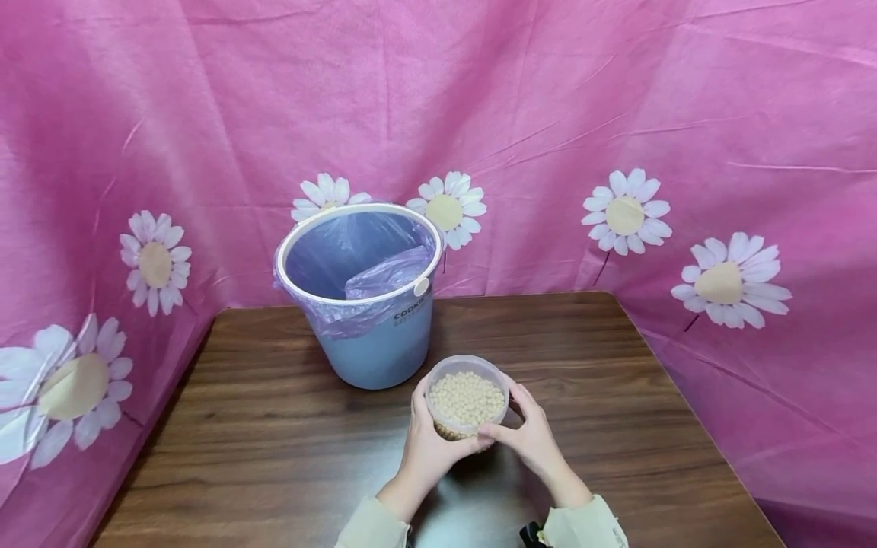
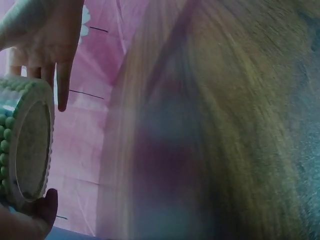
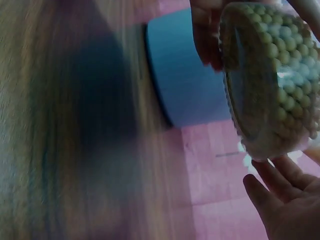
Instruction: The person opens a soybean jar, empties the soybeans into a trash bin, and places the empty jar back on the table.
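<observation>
A round clear plastic tub (image 1: 452, 428), full of small pale-yellow balls like soybeans (image 1: 467, 397), is held between both hands, lidless and almost level. My left hand (image 1: 426, 441) grips its left side, thumb across the near side. From the right, my right hand (image 1: 534, 438) holds it, with the two thumbs meeting at the front. Both wrist views look at the tub's underside (image 2: 34, 150), raised off the table. Fingers of the right hand (image 3: 285, 192) spread along the wall there.
A blue bucket (image 1: 377, 354) with a white rim and a purple bag liner (image 1: 387, 274) stands just beyond the tub, to the left. The wooden table (image 1: 603, 411) is enclosed by a pink daisy-print cloth (image 1: 534, 129) behind and at both sides.
</observation>
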Tool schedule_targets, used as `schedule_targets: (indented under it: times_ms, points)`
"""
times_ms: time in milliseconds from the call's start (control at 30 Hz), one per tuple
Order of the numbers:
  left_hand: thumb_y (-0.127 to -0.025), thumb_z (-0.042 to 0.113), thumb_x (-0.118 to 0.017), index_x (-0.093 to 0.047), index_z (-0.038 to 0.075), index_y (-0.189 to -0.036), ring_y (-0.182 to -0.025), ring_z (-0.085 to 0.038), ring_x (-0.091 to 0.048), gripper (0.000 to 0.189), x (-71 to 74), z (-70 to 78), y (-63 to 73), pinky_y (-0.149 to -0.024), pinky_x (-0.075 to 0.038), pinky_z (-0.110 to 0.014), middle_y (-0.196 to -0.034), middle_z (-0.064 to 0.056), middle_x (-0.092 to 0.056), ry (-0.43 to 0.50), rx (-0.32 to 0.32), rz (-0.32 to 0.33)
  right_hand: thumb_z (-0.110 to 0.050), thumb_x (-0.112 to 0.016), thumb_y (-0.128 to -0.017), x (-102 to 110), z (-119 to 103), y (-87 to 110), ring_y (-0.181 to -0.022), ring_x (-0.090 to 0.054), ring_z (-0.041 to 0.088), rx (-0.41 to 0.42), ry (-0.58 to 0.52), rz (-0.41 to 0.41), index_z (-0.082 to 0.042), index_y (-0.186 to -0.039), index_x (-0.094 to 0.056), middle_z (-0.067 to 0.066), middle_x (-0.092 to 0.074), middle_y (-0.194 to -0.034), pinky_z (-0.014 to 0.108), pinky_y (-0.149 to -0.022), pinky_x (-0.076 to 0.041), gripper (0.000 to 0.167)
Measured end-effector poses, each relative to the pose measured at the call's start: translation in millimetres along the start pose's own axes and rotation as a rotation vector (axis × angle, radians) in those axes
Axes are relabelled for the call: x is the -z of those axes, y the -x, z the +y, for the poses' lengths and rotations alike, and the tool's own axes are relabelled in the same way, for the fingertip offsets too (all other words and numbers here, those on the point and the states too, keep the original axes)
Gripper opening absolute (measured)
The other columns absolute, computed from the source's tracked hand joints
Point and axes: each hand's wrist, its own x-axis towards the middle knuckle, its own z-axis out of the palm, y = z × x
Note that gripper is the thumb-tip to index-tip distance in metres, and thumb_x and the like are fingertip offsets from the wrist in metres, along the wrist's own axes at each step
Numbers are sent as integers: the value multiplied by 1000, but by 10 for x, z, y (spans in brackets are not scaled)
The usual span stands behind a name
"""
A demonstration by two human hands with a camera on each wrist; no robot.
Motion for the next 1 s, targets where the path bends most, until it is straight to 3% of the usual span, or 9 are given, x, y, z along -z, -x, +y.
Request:
schedule_targets:
  times_ms: [167,367,467,700,867,1000]
  points:
    - [-54,44,-96,-27,28,-149,-128,-22,-52,119,91,130,18,-103,-43,-48,-143,-6,-51,3,-18,-23,-17,-88,-68,45,-127,-37,-109,-52,1,111,-4,-42,-7,-146,-46,10,-55,-115,21,-98,-43,89]
    - [-56,40,-95,-28,31,-151,-126,-22,-53,117,183,256,34,-104,-42,-48,-142,-4,-52,55,-86,-64,-19,-90,-65,120,-278,-109,-122,-48,7,173,-84,-137,-6,-149,-37,17,-50,-137,16,-104,-35,100]
    - [-57,36,-94,-28,28,-152,-127,-22,-52,116,230,296,38,-107,-40,-49,-143,-3,-52,91,-106,-94,-20,-91,-63,140,-355,-131,-124,-50,10,176,-53,-156,-8,-148,-36,17,-51,-142,18,-105,-36,102]
    - [-53,30,-96,-31,28,-152,-128,-20,-50,119,370,308,48,-108,-39,-46,-144,0,-51,96,-113,-104,-31,-94,-55,102,-563,-138,-112,-60,16,194,177,-110,-16,-144,-43,5,-63,-130,37,-93,-49,104]
    - [-52,26,-98,-34,27,-150,-126,-18,-52,117,451,285,57,-109,-41,-38,-141,1,-54,89,-141,-100,-31,-94,-54,59,-621,-142,-108,-63,18,222,188,-118,-11,-142,-45,8,-66,-124,36,-90,-52,103]
    - [-53,26,-97,-36,28,-149,-124,-17,-53,113,517,282,56,-108,-42,-36,-139,2,-55,111,-154,-136,-31,-93,-55,32,-630,-152,-107,-63,17,229,167,-138,-11,-141,-45,8,-66,-123,36,-89,-52,100]
